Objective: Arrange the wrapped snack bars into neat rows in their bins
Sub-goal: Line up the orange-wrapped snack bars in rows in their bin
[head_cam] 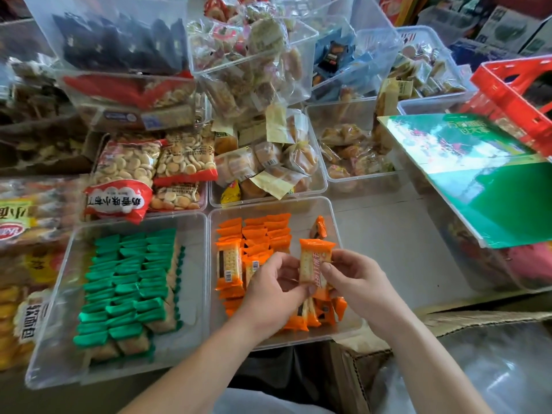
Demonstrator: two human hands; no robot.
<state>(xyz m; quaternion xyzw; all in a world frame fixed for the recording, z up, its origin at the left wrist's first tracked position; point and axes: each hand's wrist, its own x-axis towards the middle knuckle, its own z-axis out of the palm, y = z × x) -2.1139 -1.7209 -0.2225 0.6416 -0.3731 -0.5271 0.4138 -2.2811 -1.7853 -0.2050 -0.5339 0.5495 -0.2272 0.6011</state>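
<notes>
Packed tight with stock under soft, even light. At the back, tilted stacks of clear plastic tubs (307, 70), crammed with wrapped pastries and dark packets (119, 40). To the left, red-trimmed bags of small round biscuits (128, 171) beside yellow bread packs (21, 234). On the right, a red plastic crate (513, 91) behind a glossy green box (478, 174), tilted atop another clear tub and catching glare. Beneath it all, a pale grey counter (379, 243), with torn brown cardboard (466, 321) at the near right edge. Blurred printed cartons (507, 28) piled in the far right corner.
</notes>
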